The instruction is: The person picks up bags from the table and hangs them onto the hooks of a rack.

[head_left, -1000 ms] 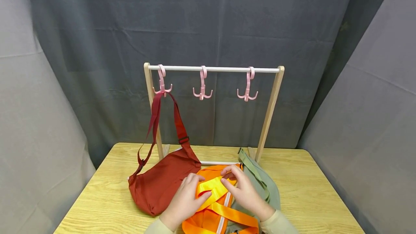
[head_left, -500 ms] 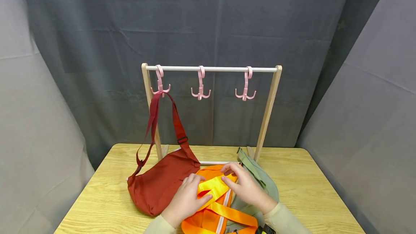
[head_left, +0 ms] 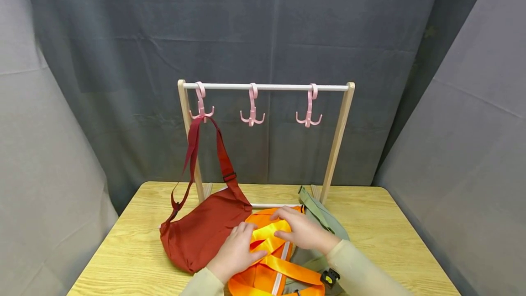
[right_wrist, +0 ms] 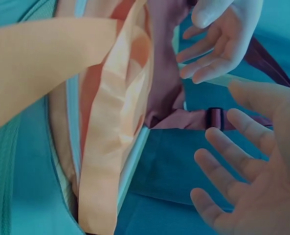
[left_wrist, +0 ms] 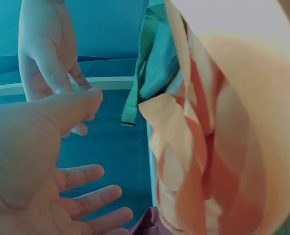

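Note:
An orange bag [head_left: 263, 280] with a white zipper and bright yellow-orange straps [head_left: 269, 232] lies on the table. Over its left side is my left hand [head_left: 234, 251], fingers spread and thumb pointing right. From the right, my right hand [head_left: 303, 228] reaches across the top of the straps with its fingers loosely bent. Both palms face each other in the wrist views, where the left hand [left_wrist: 32, 152] and right hand [right_wrist: 262, 156] have spread, uncurled fingers and grip nothing. The bag's loose straps [right_wrist: 100, 171] stand up close to them.
A rust-red bag [head_left: 205, 236] hangs by its strap from the left pink hook [head_left: 202, 104]. Two more hooks, middle [head_left: 252, 106] and right [head_left: 309, 106], hang on the white bar [head_left: 283, 87]. A grey-green bag [head_left: 337, 223] lies partly under the orange one.
My right hand has moved left and slightly down over the orange bag's straps, its forearm now more slanted. The left hand has barely moved. The whole head view has drifted slightly.

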`<action>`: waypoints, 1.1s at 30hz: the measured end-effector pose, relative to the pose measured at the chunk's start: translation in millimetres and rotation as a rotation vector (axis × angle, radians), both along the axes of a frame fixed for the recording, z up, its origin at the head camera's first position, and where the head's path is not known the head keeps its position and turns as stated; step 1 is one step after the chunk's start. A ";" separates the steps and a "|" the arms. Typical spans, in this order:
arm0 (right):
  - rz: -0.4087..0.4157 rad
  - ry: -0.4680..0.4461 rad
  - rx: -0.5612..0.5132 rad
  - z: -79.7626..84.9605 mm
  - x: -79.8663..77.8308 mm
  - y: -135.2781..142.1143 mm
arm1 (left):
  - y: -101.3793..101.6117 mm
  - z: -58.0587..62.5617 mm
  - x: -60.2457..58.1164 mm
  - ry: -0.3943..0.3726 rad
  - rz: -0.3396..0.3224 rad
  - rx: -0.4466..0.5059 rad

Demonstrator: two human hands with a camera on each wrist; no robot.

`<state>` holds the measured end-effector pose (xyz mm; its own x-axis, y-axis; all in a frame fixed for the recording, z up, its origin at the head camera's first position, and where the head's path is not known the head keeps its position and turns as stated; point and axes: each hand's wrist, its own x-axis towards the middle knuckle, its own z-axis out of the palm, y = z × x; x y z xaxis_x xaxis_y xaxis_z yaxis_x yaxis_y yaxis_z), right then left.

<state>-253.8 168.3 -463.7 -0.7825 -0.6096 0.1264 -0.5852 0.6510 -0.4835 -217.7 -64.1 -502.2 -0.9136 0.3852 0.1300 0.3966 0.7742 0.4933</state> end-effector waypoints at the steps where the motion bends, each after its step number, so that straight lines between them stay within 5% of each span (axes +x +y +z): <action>1: 0.011 -0.002 0.018 -1.3 -2.2 -0.3 | -0.3 -0.9 -0.9 -0.012 0.000 -0.002; 16: 0.070 -0.002 0.278 -20.4 -22.4 -6.3 | 1.4 -9.0 -9.3 -0.089 -0.009 -0.066; 33: 0.057 -0.052 0.370 -36.9 -30.6 -10.2 | 3.3 -11.3 -10.9 -0.123 -0.014 -0.107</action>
